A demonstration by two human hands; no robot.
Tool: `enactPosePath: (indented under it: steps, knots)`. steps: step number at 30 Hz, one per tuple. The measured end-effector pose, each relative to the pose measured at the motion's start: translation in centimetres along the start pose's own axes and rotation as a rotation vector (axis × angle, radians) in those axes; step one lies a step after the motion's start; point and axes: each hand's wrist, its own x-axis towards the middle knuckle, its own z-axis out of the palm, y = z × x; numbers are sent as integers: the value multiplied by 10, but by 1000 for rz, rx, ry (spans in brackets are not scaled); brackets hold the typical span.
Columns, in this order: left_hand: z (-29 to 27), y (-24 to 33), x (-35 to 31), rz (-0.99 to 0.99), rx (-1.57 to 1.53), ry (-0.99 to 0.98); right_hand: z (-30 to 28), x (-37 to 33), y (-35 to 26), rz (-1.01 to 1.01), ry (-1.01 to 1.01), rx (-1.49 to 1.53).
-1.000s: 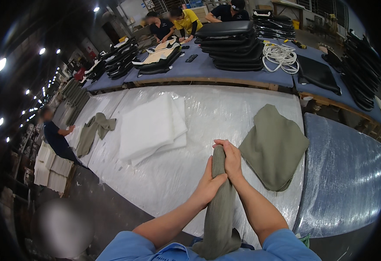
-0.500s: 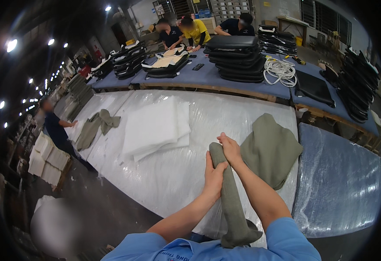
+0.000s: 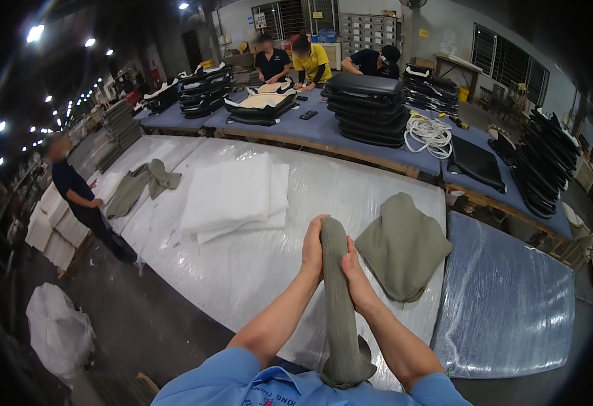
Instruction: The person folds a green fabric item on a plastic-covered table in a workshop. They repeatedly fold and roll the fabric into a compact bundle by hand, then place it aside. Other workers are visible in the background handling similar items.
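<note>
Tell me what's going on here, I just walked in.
Someone in a light-blue shirt holds a tube-shaped olive-green fabric piece between the left hand and the right hand. On the plastic-covered surface ahead, a flat olive-green fabric piece lies to the right and stacked white padding sheets to the left. Beyond, three people are at a blue-topped table holding stacked black padded pieces.
</note>
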Motion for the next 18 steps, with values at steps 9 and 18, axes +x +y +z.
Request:
enactPosePath:
  steps: [9,18]
  knots:
    - [6,53,-45,652,281,-219,16,1,-22,-310,-62,109]
    - [-25,27,-105,208,-35,-42,40,4,-40,185,26,362]
